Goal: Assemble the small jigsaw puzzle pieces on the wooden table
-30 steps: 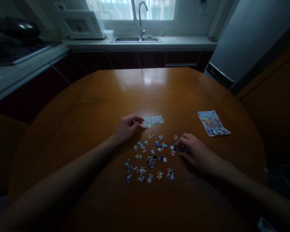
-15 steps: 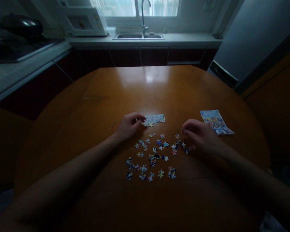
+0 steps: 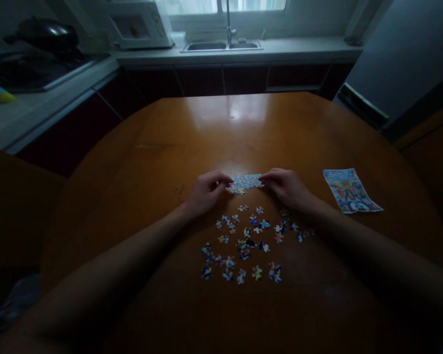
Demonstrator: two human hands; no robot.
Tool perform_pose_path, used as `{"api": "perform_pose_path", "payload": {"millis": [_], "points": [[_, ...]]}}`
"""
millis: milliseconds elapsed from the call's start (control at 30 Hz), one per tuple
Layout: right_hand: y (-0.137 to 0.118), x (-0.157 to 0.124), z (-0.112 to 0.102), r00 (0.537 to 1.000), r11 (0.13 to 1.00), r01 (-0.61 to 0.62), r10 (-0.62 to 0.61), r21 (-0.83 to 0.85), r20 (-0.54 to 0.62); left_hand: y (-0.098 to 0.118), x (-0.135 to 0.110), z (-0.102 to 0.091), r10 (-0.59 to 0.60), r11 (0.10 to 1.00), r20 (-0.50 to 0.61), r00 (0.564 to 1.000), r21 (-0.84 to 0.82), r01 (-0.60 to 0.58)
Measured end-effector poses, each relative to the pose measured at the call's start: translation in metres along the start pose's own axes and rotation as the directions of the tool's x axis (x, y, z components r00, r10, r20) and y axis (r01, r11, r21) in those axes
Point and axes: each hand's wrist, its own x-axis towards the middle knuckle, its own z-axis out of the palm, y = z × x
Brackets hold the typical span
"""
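A joined strip of jigsaw puzzle (image 3: 246, 181), pale blue with small patterns, lies flat on the wooden table. At its left end, my left hand (image 3: 207, 191) has thumb and fingers closed on the edge. My right hand (image 3: 286, 186) holds the opposite end the same way, fingertips on the right edge. Whether a loose piece is hidden under the fingers cannot be made out. Several loose puzzle pieces (image 3: 257, 273) lie scattered nearer to me, some overlapping, and a few sit beneath my right wrist.
A colourful picture sheet (image 3: 352, 191) lies to the right, its corner slightly curled. The brown table (image 3: 162, 128) has a rounded edge. Beyond it are a sink (image 3: 206, 46), a microwave (image 3: 138, 24), a dark pan (image 3: 46, 34) on the stove and a grey fridge (image 3: 402, 64).
My right hand has moved left and inward from beside the loose pieces to the right end of the puzzle strip. My left hand stays at the left end. The camera view has shifted slightly.
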Motion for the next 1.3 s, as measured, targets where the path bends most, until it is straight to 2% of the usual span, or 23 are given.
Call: {"api": "perform_pose_path", "payload": {"millis": [100,167,267,433,567,767,1067,1300], "points": [[0.003,-0.001,-0.001,0.999,0.999,-0.037,0.037,0.028,-0.025,0.0,0.0,0.0,0.005,1.0,0.005,1.0,-0.002,-0.005],[0.002,-0.002,-0.003,0.999,0.999,-0.033,0.033,-0.014,-0.017,0.001,0.0,-0.001,-0.004,1.0,0.014,1.0,0.002,0.004],[-0.001,-0.004,-0.007,0.999,0.995,0.02,-0.016,-0.098,0.047,0.003,-0.001,-0.002,-0.018,1.0,0.014,1.0,0.012,0.018],[-0.001,-0.002,-0.006,0.984,0.986,0.127,-0.112,-0.107,0.136,0.005,-0.001,-0.002,-0.008,1.0,0.019,1.0,0.005,0.008],[0.001,-0.001,-0.004,0.984,0.974,0.151,-0.132,-0.169,0.118,0.005,-0.001,-0.003,0.013,1.0,0.018,1.0,0.0,-0.013],[-0.001,-0.007,-0.006,0.99,0.974,0.137,-0.134,-0.181,0.03,0.005,-0.001,-0.004,0.022,1.0,0.022,1.0,0.013,-0.022],[-0.002,-0.01,-0.007,0.98,0.966,0.182,-0.162,-0.184,0.119,0.005,-0.002,-0.004,0.027,1.0,0.02,0.999,0.015,-0.027],[0.001,-0.011,-0.007,0.972,0.949,0.223,-0.198,-0.223,0.13,0.004,-0.002,-0.004,0.048,0.999,0.027,0.999,0.014,-0.048]]}}
